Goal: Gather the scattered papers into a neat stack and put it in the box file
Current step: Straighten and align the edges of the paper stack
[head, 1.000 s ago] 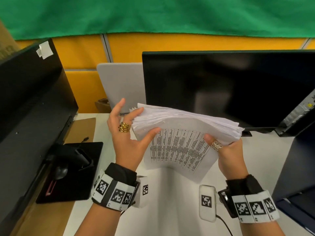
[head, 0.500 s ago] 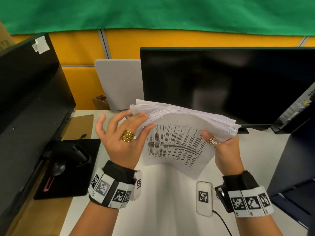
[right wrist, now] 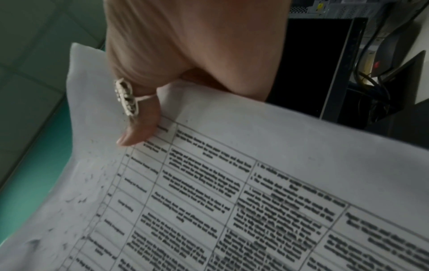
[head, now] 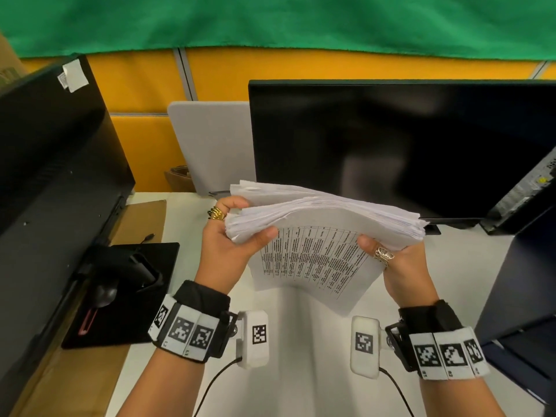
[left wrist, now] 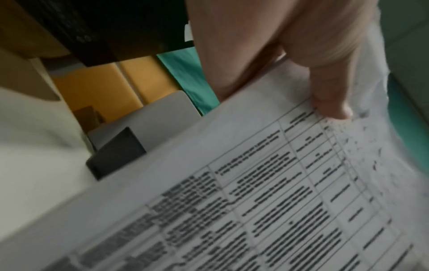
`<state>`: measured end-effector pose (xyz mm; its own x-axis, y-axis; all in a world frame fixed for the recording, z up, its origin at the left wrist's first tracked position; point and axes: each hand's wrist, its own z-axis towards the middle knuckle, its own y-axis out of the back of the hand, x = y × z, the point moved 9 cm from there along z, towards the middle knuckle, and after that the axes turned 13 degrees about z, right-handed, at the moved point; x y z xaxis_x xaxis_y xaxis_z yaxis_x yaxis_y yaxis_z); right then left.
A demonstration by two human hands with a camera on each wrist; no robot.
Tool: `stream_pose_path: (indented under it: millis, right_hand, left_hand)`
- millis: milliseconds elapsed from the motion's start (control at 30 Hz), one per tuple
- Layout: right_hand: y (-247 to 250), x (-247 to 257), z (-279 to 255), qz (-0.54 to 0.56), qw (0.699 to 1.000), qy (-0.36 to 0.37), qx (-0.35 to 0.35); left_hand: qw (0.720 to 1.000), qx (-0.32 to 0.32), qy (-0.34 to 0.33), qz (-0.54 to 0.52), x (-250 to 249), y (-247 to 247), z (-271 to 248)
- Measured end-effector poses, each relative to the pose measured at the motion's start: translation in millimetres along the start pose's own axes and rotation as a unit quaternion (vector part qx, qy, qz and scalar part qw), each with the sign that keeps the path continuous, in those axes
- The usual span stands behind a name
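Backdrop: green cloth (head: 270, 22) hangs across the top, above yellow partition panels (head: 144, 94).
Tabletop: white tabletop (head: 301, 371) runs toward the partition; a brown board (head: 138, 221) lies on its left part.
Large monitor: black screen (head: 391, 145), dark, standing at the back right, directly behind the raised papers.
Left monitor: second black screen (head: 54, 152) angled along the left edge, with a white sticker near its upper corner.
Grey panel: pale grey upright board (head: 213, 145) between the two monitors, against the partition.
Black base: flat black stand base (head: 126, 296) on the left of the tabletop, near the left wrist.
Paper stack: thick stack of papers (head: 325, 218) held up off the tabletop in front of the large monitor, edges uneven, sheets splitting apart at its left end; the bottom sheet, printed with a table of text, curls down toward the camera.
Left hand: left hand (head: 228, 245) grips the left end of the stack, thumb underneath on the printed sheet, fingers curled over the top; gold rings on one finger. The left wrist view shows the thumb (left wrist: 329, 95) pressed on the printed sheet.
Right hand: right hand (head: 397, 266) grips the right end of the stack, thumb with a silver ring laid on the printed sheet; its fingers are hidden behind the papers. The right wrist view shows that thumb (right wrist: 144, 124) flat against the sheet.
Wrist gear: black bands with square-patterned markers on both wrists, each with a white camera unit and cable.
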<state>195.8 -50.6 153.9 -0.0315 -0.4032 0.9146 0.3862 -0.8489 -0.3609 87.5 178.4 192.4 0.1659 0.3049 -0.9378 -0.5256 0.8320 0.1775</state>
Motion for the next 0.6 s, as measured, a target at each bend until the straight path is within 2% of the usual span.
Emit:
stream_pose_path:
  millis: [100,233,400,467,533,600]
  right_hand:
    - [1,2,0,-0.007,1.0,-0.004,0.013]
    - [-6,4,-1,-0.033,0.998,-0.016,0.059]
    - [-5,3,2,-0.023,0.999,-0.006,0.042]
    - [-2,2,4,-0.019,0.999,-0.003,0.025]
    - [-3,2,6,-0.019,1.0,-0.005,0.024]
    - [-8,4,10,-0.017,0.999,0.003,0.034]
  left_hand:
    - [1.0,-0.028,0.007,-0.012,4,6,3]
    - [0.998,-0.003,-0.005,0.056,2,1,5]
    - [0.997,-0.059,0.0,0.042,8,6,6]
    - [0.997,-0.07,0.023,0.015,22,6,9]
    - [0.998,-0.038,0.043,0.015,35,0,13]
    - [0.998,0.024,0.054,0.028,42,-12,13]
